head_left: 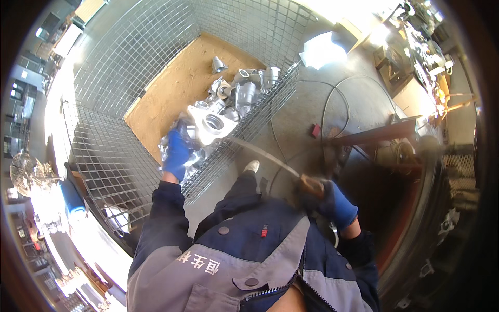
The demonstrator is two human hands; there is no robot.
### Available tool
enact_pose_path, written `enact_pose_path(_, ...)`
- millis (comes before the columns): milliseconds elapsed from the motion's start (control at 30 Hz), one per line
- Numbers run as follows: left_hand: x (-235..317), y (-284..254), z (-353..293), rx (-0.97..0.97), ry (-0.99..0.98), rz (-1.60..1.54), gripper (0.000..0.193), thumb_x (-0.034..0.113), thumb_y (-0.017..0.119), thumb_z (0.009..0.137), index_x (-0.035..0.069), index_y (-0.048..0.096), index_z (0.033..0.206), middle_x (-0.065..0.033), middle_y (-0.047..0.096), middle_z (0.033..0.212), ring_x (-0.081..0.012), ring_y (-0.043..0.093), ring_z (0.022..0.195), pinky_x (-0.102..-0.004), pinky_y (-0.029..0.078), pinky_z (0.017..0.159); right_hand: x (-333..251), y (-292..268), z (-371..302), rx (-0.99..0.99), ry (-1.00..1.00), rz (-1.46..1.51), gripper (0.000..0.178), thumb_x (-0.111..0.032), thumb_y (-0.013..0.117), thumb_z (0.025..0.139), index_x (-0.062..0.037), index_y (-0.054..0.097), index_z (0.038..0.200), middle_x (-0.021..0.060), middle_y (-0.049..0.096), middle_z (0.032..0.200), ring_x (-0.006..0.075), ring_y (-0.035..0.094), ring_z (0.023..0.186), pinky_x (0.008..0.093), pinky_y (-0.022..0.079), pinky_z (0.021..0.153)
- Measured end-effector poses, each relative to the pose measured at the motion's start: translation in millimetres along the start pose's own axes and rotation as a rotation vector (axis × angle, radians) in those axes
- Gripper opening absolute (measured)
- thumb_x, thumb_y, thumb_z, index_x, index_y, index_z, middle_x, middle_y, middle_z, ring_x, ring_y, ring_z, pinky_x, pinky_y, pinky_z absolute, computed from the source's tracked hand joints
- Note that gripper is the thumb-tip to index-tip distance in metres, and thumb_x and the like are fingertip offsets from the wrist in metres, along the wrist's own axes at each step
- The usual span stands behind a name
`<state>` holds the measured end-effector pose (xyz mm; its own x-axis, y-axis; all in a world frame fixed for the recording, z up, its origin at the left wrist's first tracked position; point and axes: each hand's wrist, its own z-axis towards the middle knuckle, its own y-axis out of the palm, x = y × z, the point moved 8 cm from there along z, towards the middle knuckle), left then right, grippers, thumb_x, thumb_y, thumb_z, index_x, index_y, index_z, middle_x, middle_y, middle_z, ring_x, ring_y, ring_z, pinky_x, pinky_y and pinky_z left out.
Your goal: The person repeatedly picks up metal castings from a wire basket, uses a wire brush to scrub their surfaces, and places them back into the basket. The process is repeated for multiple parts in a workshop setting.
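Observation:
My left hand (178, 154), in a blue work glove, grips a silvery metal casting (210, 125) with a wide round opening and a flat flange. The casting is held over the near side of a wire mesh cage, and its lower parts hide some of my fingers. In my right hand (337, 205), also gloved in blue, is the wooden handle of a long flat file (266, 156). Motion smears the file. Its tip reaches the casting's edge, though I cannot tell whether they touch. Several similar castings (244, 96) lie heaped inside the cage.
The wire mesh cage (104, 151) has a brown board (161, 83) lining its floor. On the ground to the right lie a looping cable (324, 112) and a small red block (316, 130). A rusty metal frame (382, 132) stands close on my right. A cluttered workbench (426, 67) is beyond.

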<state>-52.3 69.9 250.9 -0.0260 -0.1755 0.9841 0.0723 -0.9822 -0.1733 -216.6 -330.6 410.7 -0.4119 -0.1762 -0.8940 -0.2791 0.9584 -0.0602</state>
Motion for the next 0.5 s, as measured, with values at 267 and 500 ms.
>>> enact_pose_path(267,-190.8,0.7,41.2,0.117,-0.372,0.354,0.071,0.034,0.085,0.063,-0.003,0.056,0.116,-0.0193,0.064,0.111,-0.0308,0.062,0.100,-0.0394,0.049,0.087,39.0,2.1,58.7,0.080,0.036,-0.538,0.041,-0.021,0.076,0.078,-0.0036,0.064,0.113,0.0222,0.066,0.086,0.0371,0.063,0.074,0.0364,0.051,0.069)
enact_pose_path(500,-145.2,91.1,107.7,0.220,-0.472,0.777,0.046,0.024,0.077,0.073,0.001,0.058,0.108,-0.0184,0.066,0.106,-0.0311,0.065,0.095,-0.0382,0.051,0.079,58.4,-29.9,39.7,0.329,0.261,-0.354,0.038,-0.017,0.075,0.078,-0.0040,0.064,0.112,0.0164,0.069,0.083,0.0238,0.069,0.072,0.0340,0.052,0.065)
